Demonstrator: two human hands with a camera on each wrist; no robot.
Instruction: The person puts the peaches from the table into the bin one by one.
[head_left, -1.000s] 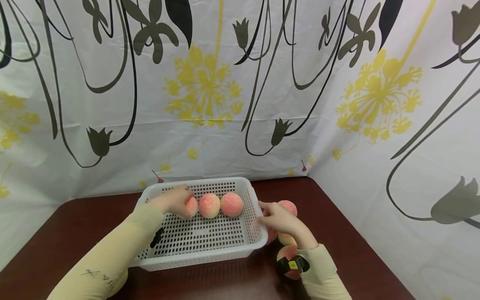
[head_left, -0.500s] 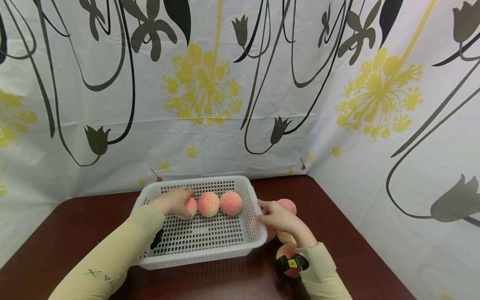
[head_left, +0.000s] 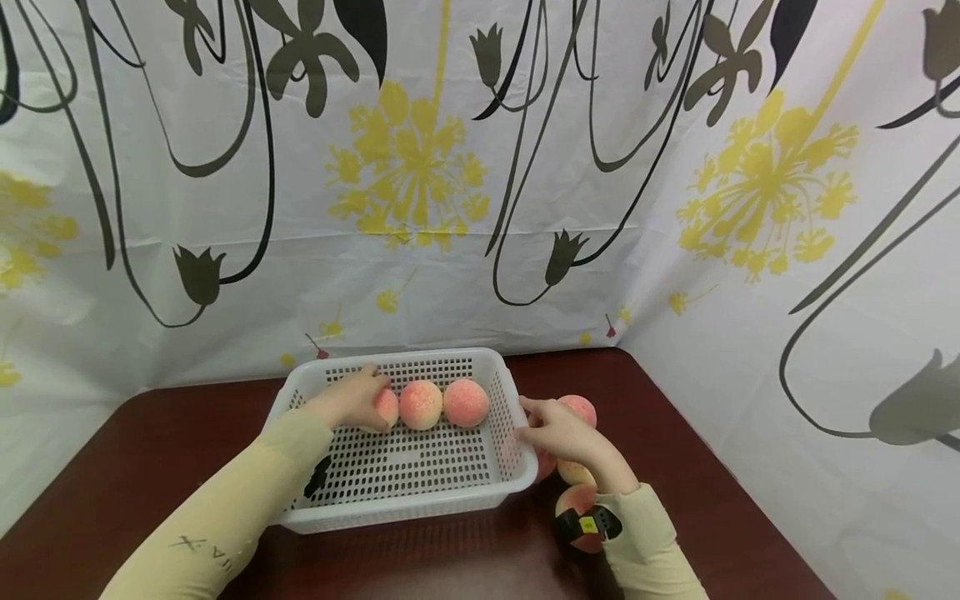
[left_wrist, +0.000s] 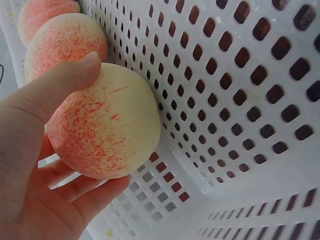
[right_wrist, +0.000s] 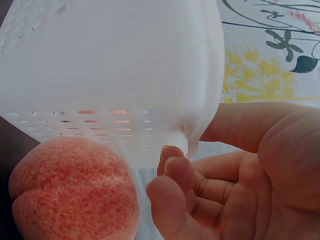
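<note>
A white perforated plastic basket (head_left: 397, 504) stands on the table, with three pink-and-cream peaches in a row along its back side. My left hand (head_left: 351, 402) reaches into it and grips the leftmost peach (left_wrist: 107, 125), thumb on top and fingers curled underneath. The middle peach (head_left: 421, 405) and the right peach (head_left: 466, 403) sit beside it. At the basket's right end, my right hand (head_left: 566, 433) pinches the rim between thumb and fingers. Close beside those fingers, a redder peach (right_wrist: 75, 187) lies outside the basket wall.
Several more peaches lie right of the basket, partly hidden by the right hand and wrist, among them one at the back (head_left: 579, 408) and one under the black wrist strap (head_left: 576, 500). A patterned white cloth (head_left: 450, 292) rises behind the dark red table (head_left: 187, 442).
</note>
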